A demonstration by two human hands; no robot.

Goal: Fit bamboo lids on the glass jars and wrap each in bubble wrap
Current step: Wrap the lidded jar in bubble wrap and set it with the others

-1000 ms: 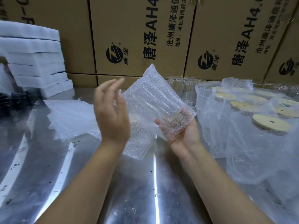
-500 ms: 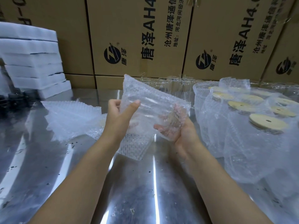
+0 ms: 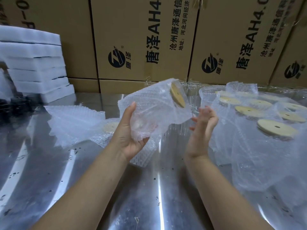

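A: Which step is the person on?

B: Wrapping, by the look of it. The left hand [image 3: 131, 138] cups the base of a clear glass jar sleeved in a clear bubble-wrap bag [image 3: 154, 110], held tilted above the shiny steel table [image 3: 103, 188]. The jar's round pale bamboo lid with a centre hole [image 3: 178, 95] is already on and points up and away to the right.

A: And the other hand?

B: The right hand [image 3: 203, 128] is spread wide and holds nothing; it hovers just beside the bag's loose edge.

A: So what does the next move call for?

B: Probably setting this one among the wrapped, lidded jars [image 3: 259, 123] standing at the right. The left hand needs a firm hold, since glass inside slick film could slip. Flat spare bubble-wrap bags [image 3: 74, 120] lie at the left for the next jar.
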